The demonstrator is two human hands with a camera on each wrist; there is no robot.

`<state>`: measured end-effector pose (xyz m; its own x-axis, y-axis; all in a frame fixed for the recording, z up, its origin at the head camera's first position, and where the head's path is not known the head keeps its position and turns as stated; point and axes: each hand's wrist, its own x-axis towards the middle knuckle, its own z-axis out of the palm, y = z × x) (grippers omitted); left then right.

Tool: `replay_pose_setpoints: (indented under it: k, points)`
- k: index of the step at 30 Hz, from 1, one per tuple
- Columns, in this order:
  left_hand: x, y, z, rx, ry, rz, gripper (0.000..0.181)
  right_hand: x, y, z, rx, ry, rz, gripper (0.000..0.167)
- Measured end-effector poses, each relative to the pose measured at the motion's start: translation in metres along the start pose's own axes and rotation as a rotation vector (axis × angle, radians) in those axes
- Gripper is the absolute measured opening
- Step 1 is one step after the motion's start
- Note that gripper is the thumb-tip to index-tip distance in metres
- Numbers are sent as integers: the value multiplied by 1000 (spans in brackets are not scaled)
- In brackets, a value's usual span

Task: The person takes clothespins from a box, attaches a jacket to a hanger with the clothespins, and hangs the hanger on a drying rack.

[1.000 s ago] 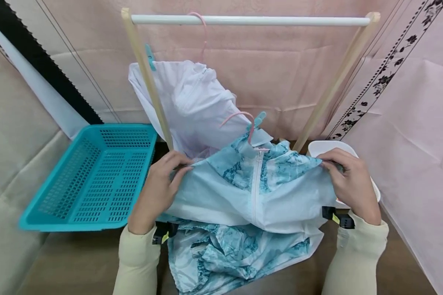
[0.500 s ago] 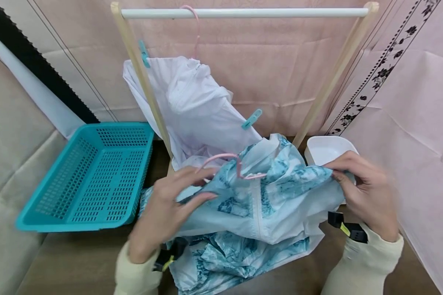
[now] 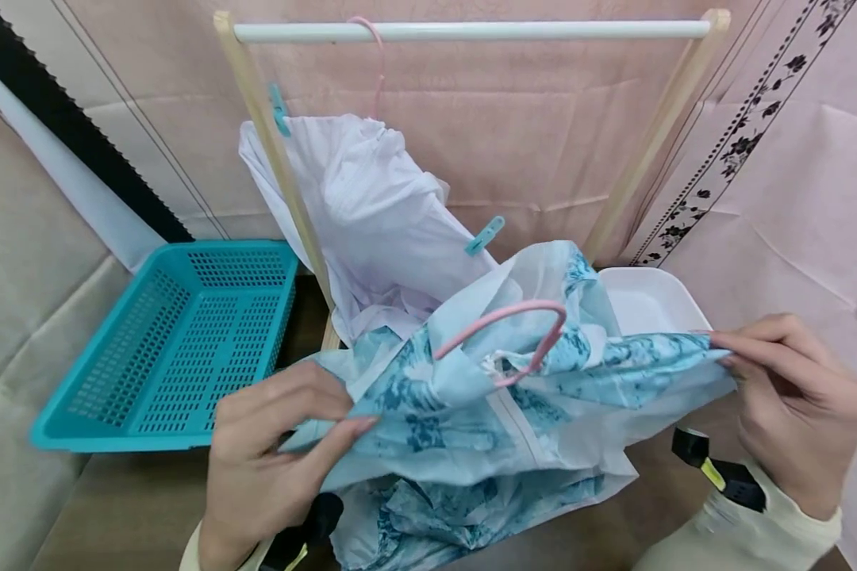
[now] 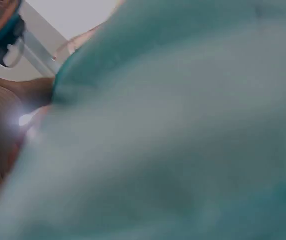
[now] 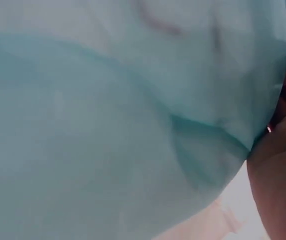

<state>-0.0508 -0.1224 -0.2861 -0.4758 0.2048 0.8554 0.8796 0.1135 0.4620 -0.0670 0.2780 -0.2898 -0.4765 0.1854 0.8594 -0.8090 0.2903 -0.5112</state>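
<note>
A light blue and white patterned garment [image 3: 436, 432] with a zip is spread between both hands in the head view. The right hand [image 3: 800, 404] pinches its right edge between thumb and fingers. At the garment's left side, the left hand [image 3: 278, 452] pinches the cloth between thumb and fingers. The hook of a pink hanger [image 3: 496, 317] sticks out at the collar; the rest of that hanger is hidden under the cloth. Pale blue fabric [image 4: 157, 135] fills most of the left wrist view, and similar fabric [image 5: 83, 150] fills the right wrist view.
Behind stands a rack with a white bar [image 3: 543, 32], where a white garment [image 3: 378, 214] hangs from a pink hanger. Blue pegs [image 3: 484, 235] clip it. A turquoise basket [image 3: 124, 317] is at left, a white container [image 3: 650, 300] behind the right hand.
The left hand released the cloth and took it again nearer the body. The right hand moved outward, pulling its edge right. The peg by the collar came clear of the blue garment; the hanger hook tilted.
</note>
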Motion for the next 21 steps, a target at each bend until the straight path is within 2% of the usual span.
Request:
replay_pose_setpoints:
  k: [1,3,6,8,9,11,13,15,17,19,21]
  points:
    - [-1,5,-1,-10,-27,6,16,0,-3,-1,27,-1,-17,9]
    - [-2,13,-4,30,-132,-59,24,-1,-9,-5,63,-52,-36,8]
    - [-3,24,-7,128,-412,-251,36,-2,-15,-16,131,-207,-42,10]
    - [-4,26,-8,139,-581,-346,39,-4,-18,-25,144,-311,-14,12]
    - [-4,26,-7,115,-637,-384,42,-5,-19,-29,124,-350,0,13]
    - [-3,23,-6,80,-689,-412,56,-7,-20,-35,15,-409,30,14]
    - [-3,17,-4,76,-686,-389,66,-7,-20,-38,-103,-433,45,13]
    - [-3,9,-3,103,-637,-345,55,-6,-17,-38,-173,-438,45,11]
    - [-3,1,-3,191,-544,-289,36,-6,-11,-35,-188,-412,50,9]
    - [-2,-9,-4,287,-422,-246,21,-4,-4,-30,-214,-371,67,7]
    - [0,-18,-7,395,-310,-249,15,-3,3,-22,-267,-325,101,5]
